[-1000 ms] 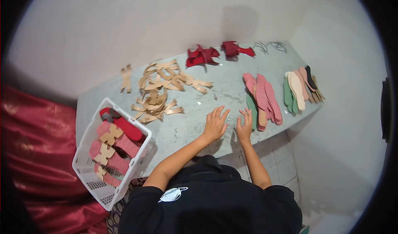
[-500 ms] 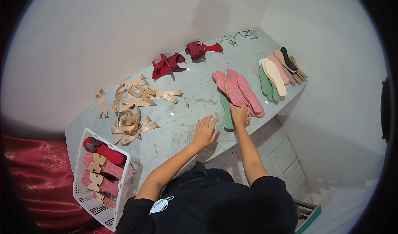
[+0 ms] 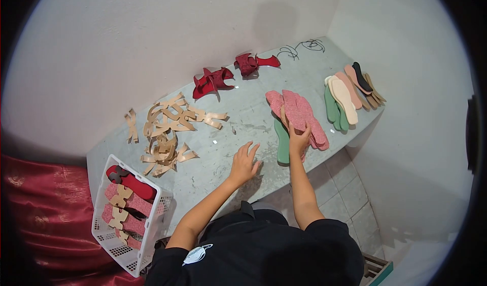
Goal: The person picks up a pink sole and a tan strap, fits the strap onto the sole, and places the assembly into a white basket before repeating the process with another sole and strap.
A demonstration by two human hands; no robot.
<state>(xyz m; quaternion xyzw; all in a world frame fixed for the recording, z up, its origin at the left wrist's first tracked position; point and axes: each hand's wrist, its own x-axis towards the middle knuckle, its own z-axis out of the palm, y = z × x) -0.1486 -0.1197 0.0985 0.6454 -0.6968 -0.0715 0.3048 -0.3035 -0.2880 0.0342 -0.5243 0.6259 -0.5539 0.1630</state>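
Pink insoles [image 3: 300, 108] in an overlapping pile on the grey table [image 3: 218, 172], beside a green insole [image 3: 282, 143]; at their near end, right hand [image 3: 299, 141], half-curled (firm hold unclear); leftward, left hand [image 3: 244, 165], empty, loosely spread.

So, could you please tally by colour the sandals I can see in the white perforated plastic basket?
Flat red sandal with a grey strap: 1
Pink speckled sandals with tan straps: 3
Total visible in the basket: 4; any underneath are hidden.
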